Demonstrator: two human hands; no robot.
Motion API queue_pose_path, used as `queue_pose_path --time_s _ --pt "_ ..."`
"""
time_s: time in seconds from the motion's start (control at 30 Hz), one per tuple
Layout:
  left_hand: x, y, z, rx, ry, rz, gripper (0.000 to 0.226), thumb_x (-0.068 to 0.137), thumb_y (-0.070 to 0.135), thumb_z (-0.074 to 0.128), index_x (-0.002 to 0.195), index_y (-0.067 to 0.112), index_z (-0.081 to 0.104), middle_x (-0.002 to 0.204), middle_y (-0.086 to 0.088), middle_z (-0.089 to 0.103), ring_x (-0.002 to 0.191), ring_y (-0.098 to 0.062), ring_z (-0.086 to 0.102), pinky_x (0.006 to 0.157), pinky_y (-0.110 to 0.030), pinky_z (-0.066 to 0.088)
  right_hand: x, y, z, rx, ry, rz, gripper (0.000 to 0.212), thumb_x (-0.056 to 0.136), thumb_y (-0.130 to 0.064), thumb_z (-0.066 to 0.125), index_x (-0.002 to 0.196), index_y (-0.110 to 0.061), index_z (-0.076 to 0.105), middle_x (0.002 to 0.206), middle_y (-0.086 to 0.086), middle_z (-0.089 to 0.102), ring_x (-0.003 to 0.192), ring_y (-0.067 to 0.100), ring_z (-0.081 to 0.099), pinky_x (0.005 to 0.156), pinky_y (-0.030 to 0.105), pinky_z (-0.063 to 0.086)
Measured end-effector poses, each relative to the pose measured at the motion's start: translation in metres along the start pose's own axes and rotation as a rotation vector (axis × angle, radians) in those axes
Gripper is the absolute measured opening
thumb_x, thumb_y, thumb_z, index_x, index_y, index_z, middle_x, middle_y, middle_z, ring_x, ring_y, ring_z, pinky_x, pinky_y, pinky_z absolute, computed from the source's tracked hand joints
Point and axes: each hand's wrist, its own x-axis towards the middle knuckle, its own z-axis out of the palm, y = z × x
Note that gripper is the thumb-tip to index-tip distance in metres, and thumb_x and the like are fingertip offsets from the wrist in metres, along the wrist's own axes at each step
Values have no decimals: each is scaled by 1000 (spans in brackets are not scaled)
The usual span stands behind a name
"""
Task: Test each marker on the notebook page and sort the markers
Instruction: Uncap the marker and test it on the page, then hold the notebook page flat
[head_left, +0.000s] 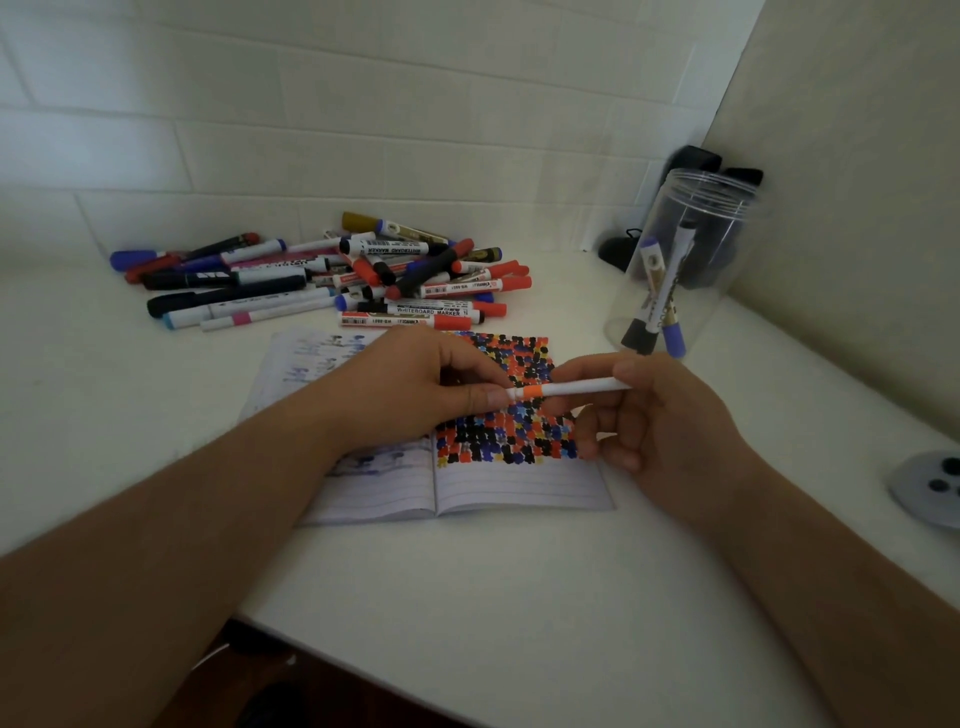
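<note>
A slim white marker with an orange band (576, 387) lies level above the open notebook (498, 488). My right hand (660, 421) grips its barrel. My left hand (410, 384) pinches the marker's left end between thumb and fingers; I cannot tell whether that end is a cap. The notebook's right page is covered with small orange, black, blue and yellow marks. A heap of markers (332, 280) with red, blue, black and pink caps lies behind the notebook. A clear plastic jar (691, 260) at the right holds three markers standing on end.
The white counter meets a tiled wall at the back and a plain wall at the right. Dark objects (618, 252) sit in the corner behind the jar. A grey round device (930, 488) lies near the right edge. The counter's front edge runs below my forearms.
</note>
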Motion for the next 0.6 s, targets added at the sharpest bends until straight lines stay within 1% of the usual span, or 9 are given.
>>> queue_pose_path --time_s 0.07,0.1,0.13,0.2,0.27,0.4,0.5,0.57,0.6 --pt "0 0 0 -19 8 -10 16 88 46 72 102 42 79 87 16 75 81 -10 68 75 -36 59 2 0 3 -51 36 23 43 105 -19 35 100 -11 77 91 18 76 56 23 54 40 23 29" --pt "-1 0 0 -26 16 -10 16 87 46 73 101 42 79 87 14 76 81 -14 69 77 -42 60 3 0 5 -72 47 25 46 106 -19 34 96 -14 79 90 16 76 55 22 53 40 23 29" --pt "-1 -1 0 -36 28 -4 15 86 46 74 100 42 79 87 13 76 81 -15 69 78 -44 60 3 0 6 -90 56 19 49 107 -20 34 91 -18 81 88 15 75 53 21 52 40 23 29" --pt "-1 -1 1 -60 63 8 14 86 43 75 99 40 80 85 13 76 78 -13 68 74 -38 59 4 1 6 -110 56 -2 53 107 -21 33 87 -23 82 87 13 74 52 19 51 38 22 29" --pt "0 -1 2 -61 83 11 12 86 39 77 97 40 80 83 14 75 76 -10 65 67 -28 55 5 2 4 -115 37 -22 54 108 -20 31 89 -24 81 89 14 74 54 19 51 39 21 31" --pt "1 -2 4 -45 109 5 12 88 30 78 92 41 78 84 18 74 81 -6 66 72 -24 53 3 3 5 -173 22 -82 54 109 -17 29 94 -26 80 91 14 74 61 22 52 48 21 43" --pt "1 -1 2 -84 160 17 19 90 25 75 93 44 76 83 20 73 81 -4 65 72 -20 52 -2 3 9 -215 25 -115 46 109 -13 32 105 -23 77 95 11 77 66 26 52 58 28 48" --pt "0 -1 1 -94 157 11 18 90 26 74 95 44 76 84 20 74 83 -4 66 71 -19 51 -4 2 11 -227 91 -129 38 107 -10 38 105 -20 74 86 11 75 62 25 52 58 32 46" --pt "0 -2 1 -93 145 4 18 90 28 74 96 45 76 85 21 74 83 -3 66 72 -18 50 -5 1 10 -222 149 -138 31 106 -8 44 102 -19 72 80 11 73 58 23 53 56 31 44"
